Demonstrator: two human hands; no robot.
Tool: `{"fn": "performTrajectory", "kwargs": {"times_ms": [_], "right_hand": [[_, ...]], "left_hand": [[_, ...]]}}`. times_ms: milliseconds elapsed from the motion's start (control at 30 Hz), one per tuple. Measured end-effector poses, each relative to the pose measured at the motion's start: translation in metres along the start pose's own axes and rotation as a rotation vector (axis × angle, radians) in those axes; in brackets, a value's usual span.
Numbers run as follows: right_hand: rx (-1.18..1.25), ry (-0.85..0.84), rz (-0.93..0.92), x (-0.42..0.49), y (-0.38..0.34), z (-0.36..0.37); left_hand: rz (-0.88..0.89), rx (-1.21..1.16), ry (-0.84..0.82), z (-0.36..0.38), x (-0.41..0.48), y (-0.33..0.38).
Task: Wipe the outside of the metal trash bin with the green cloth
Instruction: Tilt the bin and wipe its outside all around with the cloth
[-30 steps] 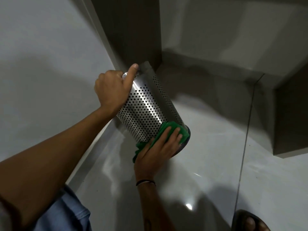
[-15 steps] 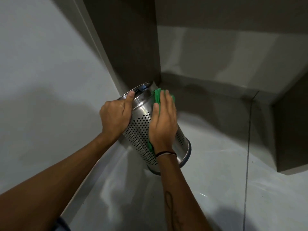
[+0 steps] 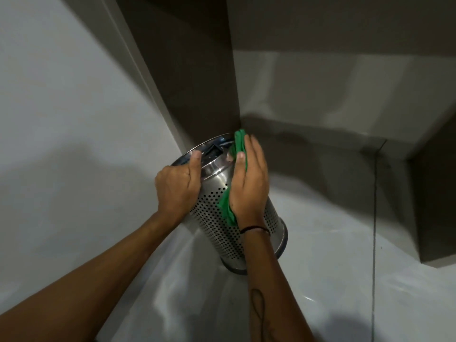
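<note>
The perforated metal trash bin (image 3: 249,233) is tilted on the glossy floor, its open rim up near the wall corner and its base low to the right. My left hand (image 3: 176,187) grips the rim on the left side, thumb over the edge. My right hand (image 3: 250,183) lies flat on the upper right side of the bin and presses the green cloth (image 3: 227,211) against the metal. The cloth sticks out past my fingertips at the rim and below my palm. Most of the cloth is hidden under the hand.
A dark wall panel (image 3: 187,70) meets a pale wall in the corner right behind the bin. A white wall (image 3: 61,107) runs along the left. A dark cabinet edge (image 3: 436,206) stands at the right. Shiny floor tile (image 3: 345,280) spreads to the right and front.
My right hand has slid the cloth from the bin's base up to its rim, and over the last half second a little further over the rim. My left hand keeps its hold.
</note>
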State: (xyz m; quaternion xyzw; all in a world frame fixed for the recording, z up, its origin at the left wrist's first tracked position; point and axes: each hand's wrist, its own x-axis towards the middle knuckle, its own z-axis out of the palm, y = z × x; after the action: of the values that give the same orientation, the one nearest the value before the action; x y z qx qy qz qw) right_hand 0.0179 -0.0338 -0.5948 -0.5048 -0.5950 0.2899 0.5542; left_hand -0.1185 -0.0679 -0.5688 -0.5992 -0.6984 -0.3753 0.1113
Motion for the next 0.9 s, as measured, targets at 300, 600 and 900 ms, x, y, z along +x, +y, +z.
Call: {"fn": "performTrajectory", "kwargs": {"times_ms": [300,600,900], "right_hand": [[-0.003,-0.247,0.365,0.048,0.045,-0.019],[-0.135,-0.059,-0.108,-0.040,-0.006,-0.003],[-0.136,-0.006,-0.108,-0.027,0.013,-0.001]], "left_hand": [[-0.044,-0.094,-0.005,-0.001,-0.001,0.001],[-0.041,0.043,0.010,0.008,0.004,0.001],[-0.047,0.024,-0.017,0.005,0.006,-0.003]]}}
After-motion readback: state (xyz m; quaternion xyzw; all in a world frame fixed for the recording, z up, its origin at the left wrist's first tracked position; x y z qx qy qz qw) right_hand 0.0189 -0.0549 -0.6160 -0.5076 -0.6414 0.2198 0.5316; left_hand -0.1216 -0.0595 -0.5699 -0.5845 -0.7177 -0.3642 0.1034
